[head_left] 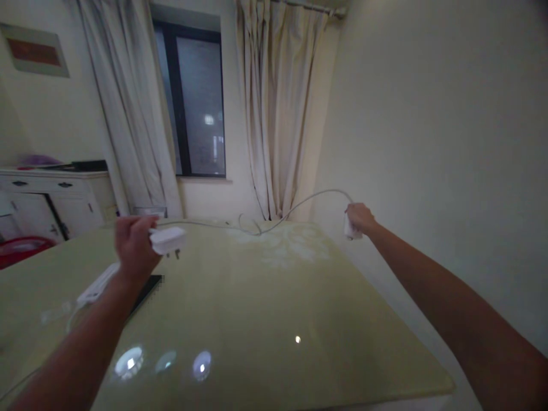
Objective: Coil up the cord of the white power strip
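Observation:
My left hand (135, 242) is closed around a white plug (168, 240) with dark metal prongs pointing down, held above the table's left half. On the right, my right hand (361, 218) grips a white block (351, 226) beyond the table's right edge, near the wall; the fingers hide part of it. A thin pale cable (308, 198) runs from this block in a loose arc, touches the far part of the table with a small loop, and continues left toward my left hand.
The glossy pale green table (265, 319) reflects several lights. A white power strip (98, 283) and a dark flat object (145, 294) lie behind my left forearm. Curtains (280, 108), a window (201, 105) and a white cabinet (77, 197) stand beyond; a wall (440, 142) borders the right side.

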Action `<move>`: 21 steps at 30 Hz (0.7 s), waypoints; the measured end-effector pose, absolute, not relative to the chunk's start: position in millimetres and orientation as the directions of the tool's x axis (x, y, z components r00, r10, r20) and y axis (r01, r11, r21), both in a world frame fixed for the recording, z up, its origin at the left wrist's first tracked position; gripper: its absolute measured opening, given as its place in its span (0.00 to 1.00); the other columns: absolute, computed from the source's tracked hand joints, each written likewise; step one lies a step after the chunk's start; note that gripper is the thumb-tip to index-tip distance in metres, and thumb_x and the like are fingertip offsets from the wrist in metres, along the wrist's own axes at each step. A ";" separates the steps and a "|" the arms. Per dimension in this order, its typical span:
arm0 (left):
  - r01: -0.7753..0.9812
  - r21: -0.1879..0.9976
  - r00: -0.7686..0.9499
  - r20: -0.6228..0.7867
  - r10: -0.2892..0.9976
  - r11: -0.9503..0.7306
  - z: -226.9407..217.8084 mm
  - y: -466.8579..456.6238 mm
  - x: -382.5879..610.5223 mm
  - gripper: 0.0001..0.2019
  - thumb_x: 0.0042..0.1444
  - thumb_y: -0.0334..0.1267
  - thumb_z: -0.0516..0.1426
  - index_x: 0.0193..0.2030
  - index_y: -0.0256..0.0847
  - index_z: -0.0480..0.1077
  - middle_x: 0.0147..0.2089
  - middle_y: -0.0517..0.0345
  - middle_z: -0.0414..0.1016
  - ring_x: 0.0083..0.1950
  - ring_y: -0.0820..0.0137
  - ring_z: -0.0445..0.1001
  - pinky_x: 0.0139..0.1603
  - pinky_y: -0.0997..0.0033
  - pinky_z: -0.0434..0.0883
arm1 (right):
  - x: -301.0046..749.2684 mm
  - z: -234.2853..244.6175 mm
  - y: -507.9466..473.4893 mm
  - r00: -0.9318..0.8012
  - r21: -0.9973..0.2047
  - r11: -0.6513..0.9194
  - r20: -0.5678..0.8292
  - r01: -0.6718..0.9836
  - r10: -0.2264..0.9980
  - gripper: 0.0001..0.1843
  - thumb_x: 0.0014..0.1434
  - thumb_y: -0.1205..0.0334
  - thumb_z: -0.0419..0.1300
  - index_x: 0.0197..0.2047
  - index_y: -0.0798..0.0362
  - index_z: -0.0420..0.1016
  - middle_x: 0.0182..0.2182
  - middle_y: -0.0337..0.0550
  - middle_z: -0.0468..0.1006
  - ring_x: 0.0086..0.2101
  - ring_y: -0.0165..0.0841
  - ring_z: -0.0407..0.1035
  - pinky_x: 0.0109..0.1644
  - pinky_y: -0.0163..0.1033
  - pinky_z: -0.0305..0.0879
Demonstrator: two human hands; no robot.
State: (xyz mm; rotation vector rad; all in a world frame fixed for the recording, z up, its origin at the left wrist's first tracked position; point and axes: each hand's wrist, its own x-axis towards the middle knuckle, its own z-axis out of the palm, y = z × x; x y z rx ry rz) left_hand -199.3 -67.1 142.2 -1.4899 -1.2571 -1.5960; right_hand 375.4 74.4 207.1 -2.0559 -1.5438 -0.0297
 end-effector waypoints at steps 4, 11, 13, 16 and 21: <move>0.868 0.266 -0.172 0.953 0.247 -0.420 82.3 -49.9 -132.5 0.03 0.58 0.34 0.54 0.37 0.39 0.68 0.36 0.52 0.66 0.42 0.62 0.66 0.47 0.61 0.68 | 334.2 155.3 49.2 0.180 -0.474 -0.174 -0.033 0.863 0.983 0.09 0.58 0.70 0.58 0.32 0.63 0.80 0.23 0.50 0.76 0.27 0.34 0.69 0.31 0.37 0.58; 0.574 0.717 -0.432 0.676 0.597 -0.396 14.0 -39.9 -13.1 0.17 0.68 0.48 0.47 0.39 0.41 0.70 0.30 0.59 0.66 0.33 0.66 0.67 0.35 0.68 0.64 | 246.2 70.4 18.7 -0.222 -0.810 -0.123 -0.298 0.573 0.928 0.13 0.60 0.56 0.61 0.34 0.58 0.80 0.20 0.39 0.70 0.19 0.27 0.61 0.24 0.32 0.54; 0.482 0.817 -0.437 0.537 0.722 -0.316 0.1 -39.1 1.3 0.20 0.68 0.52 0.44 0.39 0.41 0.70 0.24 0.63 0.63 0.26 0.68 0.64 0.29 0.70 0.60 | 217.1 50.4 9.9 -0.380 -0.923 -0.140 -0.282 0.359 0.881 0.22 0.63 0.45 0.58 0.37 0.58 0.80 0.20 0.38 0.69 0.20 0.26 0.60 0.24 0.32 0.54; 0.524 0.806 -0.326 0.488 0.810 -0.275 -14.8 -41.6 4.2 0.21 0.68 0.53 0.44 0.36 0.42 0.69 0.23 0.62 0.65 0.25 0.67 0.66 0.29 0.69 0.59 | 177.2 26.4 -2.4 -0.461 -0.969 -0.245 -0.229 0.027 0.857 0.29 0.64 0.37 0.54 0.41 0.57 0.78 0.20 0.36 0.69 0.19 0.26 0.58 0.24 0.33 0.54; 0.639 0.695 -0.124 0.517 0.847 -0.330 -20.0 -53.2 -1.3 0.17 0.68 0.50 0.46 0.33 0.43 0.65 0.27 0.59 0.71 0.30 0.66 0.71 0.33 0.69 0.63 | 145.5 0.9 -15.2 -0.349 -0.859 -0.421 -0.314 -0.291 0.883 0.22 0.65 0.42 0.52 0.49 0.52 0.71 0.21 0.32 0.68 0.18 0.26 0.58 0.25 0.32 0.54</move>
